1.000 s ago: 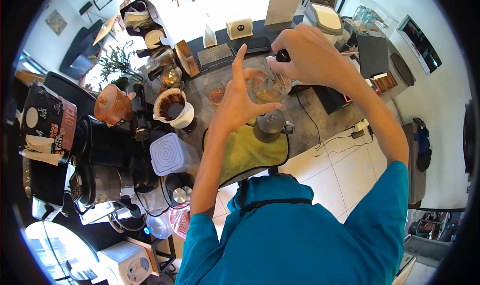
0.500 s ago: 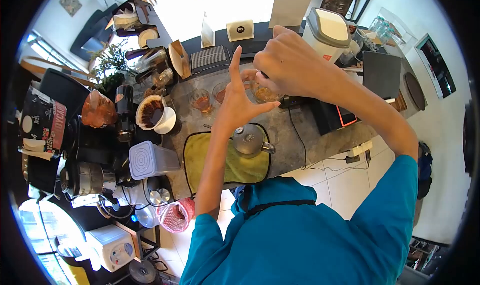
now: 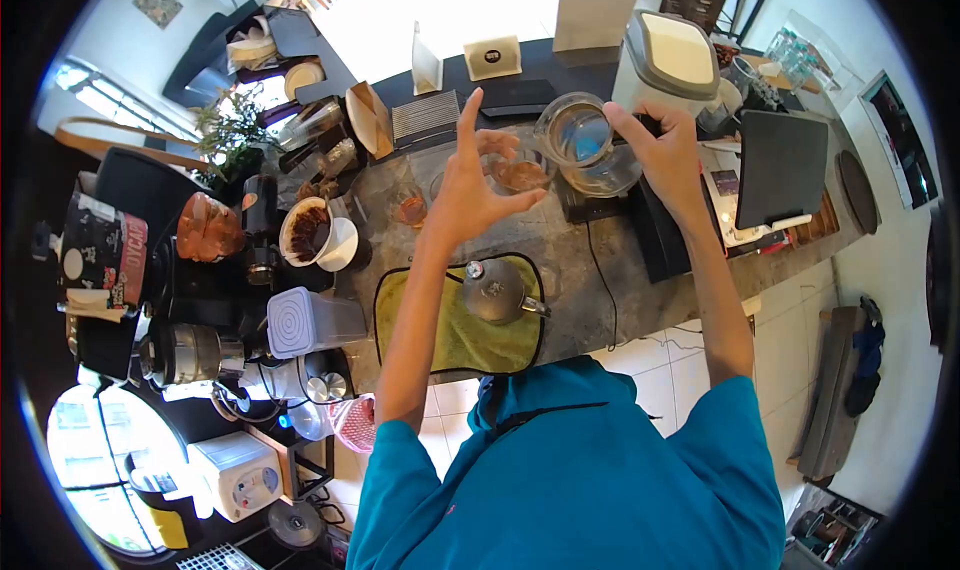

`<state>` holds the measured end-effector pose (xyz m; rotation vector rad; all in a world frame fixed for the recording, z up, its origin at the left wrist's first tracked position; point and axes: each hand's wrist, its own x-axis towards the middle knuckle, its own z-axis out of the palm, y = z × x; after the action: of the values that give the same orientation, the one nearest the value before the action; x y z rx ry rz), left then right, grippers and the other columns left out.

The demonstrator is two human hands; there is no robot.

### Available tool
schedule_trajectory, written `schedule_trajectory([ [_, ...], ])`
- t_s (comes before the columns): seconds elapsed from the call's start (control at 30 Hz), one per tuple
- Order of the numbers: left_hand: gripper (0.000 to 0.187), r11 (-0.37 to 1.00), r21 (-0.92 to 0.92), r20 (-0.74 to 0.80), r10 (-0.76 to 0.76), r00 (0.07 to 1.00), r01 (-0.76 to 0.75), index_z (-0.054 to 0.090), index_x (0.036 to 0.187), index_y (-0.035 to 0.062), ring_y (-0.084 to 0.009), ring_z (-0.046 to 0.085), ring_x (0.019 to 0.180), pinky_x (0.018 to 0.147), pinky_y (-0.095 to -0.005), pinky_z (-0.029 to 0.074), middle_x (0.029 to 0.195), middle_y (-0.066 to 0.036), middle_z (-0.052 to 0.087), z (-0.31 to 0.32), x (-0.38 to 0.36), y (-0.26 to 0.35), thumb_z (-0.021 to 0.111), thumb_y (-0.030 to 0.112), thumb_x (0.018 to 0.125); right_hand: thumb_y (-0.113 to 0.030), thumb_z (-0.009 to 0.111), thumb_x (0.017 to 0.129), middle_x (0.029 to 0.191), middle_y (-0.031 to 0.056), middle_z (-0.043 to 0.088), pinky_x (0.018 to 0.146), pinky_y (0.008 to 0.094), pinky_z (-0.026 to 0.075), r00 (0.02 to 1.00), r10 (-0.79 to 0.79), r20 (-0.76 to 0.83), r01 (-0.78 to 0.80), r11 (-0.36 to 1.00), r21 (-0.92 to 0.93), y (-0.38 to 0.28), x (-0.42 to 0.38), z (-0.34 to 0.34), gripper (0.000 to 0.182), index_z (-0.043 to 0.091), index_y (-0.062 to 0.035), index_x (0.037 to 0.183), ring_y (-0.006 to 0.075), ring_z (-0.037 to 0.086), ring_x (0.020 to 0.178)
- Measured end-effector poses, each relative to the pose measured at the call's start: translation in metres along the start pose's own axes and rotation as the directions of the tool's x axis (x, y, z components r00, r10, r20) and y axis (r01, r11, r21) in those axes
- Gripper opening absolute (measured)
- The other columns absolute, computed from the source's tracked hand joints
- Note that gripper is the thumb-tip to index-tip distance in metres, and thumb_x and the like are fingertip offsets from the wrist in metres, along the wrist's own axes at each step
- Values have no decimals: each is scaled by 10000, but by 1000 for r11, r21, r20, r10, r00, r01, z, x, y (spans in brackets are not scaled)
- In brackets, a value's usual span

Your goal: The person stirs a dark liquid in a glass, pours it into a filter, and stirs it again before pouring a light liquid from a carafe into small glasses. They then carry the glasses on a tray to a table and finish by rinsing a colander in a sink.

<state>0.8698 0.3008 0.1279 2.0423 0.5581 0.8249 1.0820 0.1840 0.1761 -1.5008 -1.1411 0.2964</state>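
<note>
In my right hand (image 3: 655, 140) is a clear glass coffee server (image 3: 600, 175), gripped by its dark handle, with my thumb by the rim. It looks almost bare inside and hangs at the scale's side of the counter. My left hand (image 3: 480, 185) is open, thumb and fingers spread in the air and touching nothing I can see. Just beyond it stands a glass of amber drink (image 3: 520, 173). Another small glass of amber drink (image 3: 410, 208) is left of that hand. A gooseneck kettle (image 3: 495, 292) rests on the green towel (image 3: 430, 335) close to my body.
To the left are a dripper with a used coffee filter (image 3: 306, 232), a lidded plastic container (image 3: 315, 322) and a black grinder (image 3: 260, 230). A large lidded bin (image 3: 665, 65) stands at the back right. A cable (image 3: 600, 280) runs over the counter's front edge.
My right hand has swung right and turned from above the glasses, bringing the server into plain view, more upright. My left hand stays spread in nearly the same place.
</note>
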Motion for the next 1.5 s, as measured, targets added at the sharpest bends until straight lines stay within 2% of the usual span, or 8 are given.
schedule_trajectory([
  [0.13, 1179, 991, 136, 100, -18, 995, 4, 67, 1526, 161, -223, 573, 1038, 903, -387, 521, 1114, -134, 576, 7, 18, -19, 848, 156, 644, -234, 695, 874, 566, -83, 445, 493, 223, 272, 991, 65, -119, -33, 967, 254, 12, -24, -9, 389, 541, -21, 587, 11, 376, 551],
  [0.27, 1113, 974, 224, 257, -16, 966, -44, 166, 1511, 150, -297, 586, 1077, 940, -430, 498, 1166, -174, 575, 22, 37, -48, 824, 193, 615, -178, 716, 858, 580, -88, 400, 502, 232, 225, 981, 96, -169, -60, 977, 204, 5, -65, -21, 388, 491, -40, 573, 8, 323, 554],
  [0.4, 1094, 910, 411, 354, -105, 930, -54, 205, 1482, 112, -407, 568, 1108, 963, -442, 473, 1193, -238, 590, 31, 47, -73, 821, 232, 587, -130, 713, 849, 581, -80, 391, 508, 234, 227, 970, 229, -86, -201, 947, 251, -13, -121, -22, 367, 484, -40, 576, 13, 322, 565],
  [0.63, 976, 854, 512, 394, -146, 907, -86, 322, 1434, 52, -413, 552, 1127, 940, -444, 482, 1273, -250, 532, 46, 45, -125, 788, 229, 594, -32, 703, 814, 595, -18, 414, 537, 245, 283, 891, 453, 6, -421, 822, 383, -32, -217, 7, 381, 405, -35, 578, 57, 367, 601],
  [1.0, 971, 743, 646, 448, -183, 875, -175, 376, 1404, -2, -398, 482, 1235, 1029, -425, 418, 1392, -266, 427, 34, 31, -145, 823, 373, 628, -45, 666, 863, 622, -7, 423, 574, 255, 302, 857, 484, 176, -509, 745, 431, -18, -273, 125, 323, 452, -4, 625, 79, 373, 646],
  [1.07, 941, 783, 619, 372, -221, 902, -63, 364, 1411, 4, -406, 442, 1275, 1059, -419, 394, 1414, -285, 399, 21, 29, -123, 795, 395, 672, -63, 648, 881, 633, -2, 422, 580, 256, 305, 824, 526, 213, -566, 786, 250, -18, -274, 157, 316, 453, 5, 641, 74, 377, 650],
  [1.47, 578, 996, -50, 71, -74, 995, 78, 443, 1380, 76, -330, 615, 1091, 951, -417, 461, 1146, -144, 660, -149, -148, 41, 636, 201, 849, -96, 602, 895, 649, 2, 474, 609, 244, 320, 902, 412, 132, -426, 791, 438, 30, -278, 282, 207, 545, 15, 730, 82, 402, 639],
  [1.5, 550, 982, -131, 95, -122, 988, 134, 465, 1361, 64, -322, 626, 1070, 951, -415, 460, 1107, -137, 673, -158, -163, 44, 637, 152, 846, -152, 595, 916, 694, 30, 548, 664, 250, 381, 878, 363, 312, -467, 789, 398, 65, -292, 276, 184, 590, 11, 832, 111, 495, 684],
])
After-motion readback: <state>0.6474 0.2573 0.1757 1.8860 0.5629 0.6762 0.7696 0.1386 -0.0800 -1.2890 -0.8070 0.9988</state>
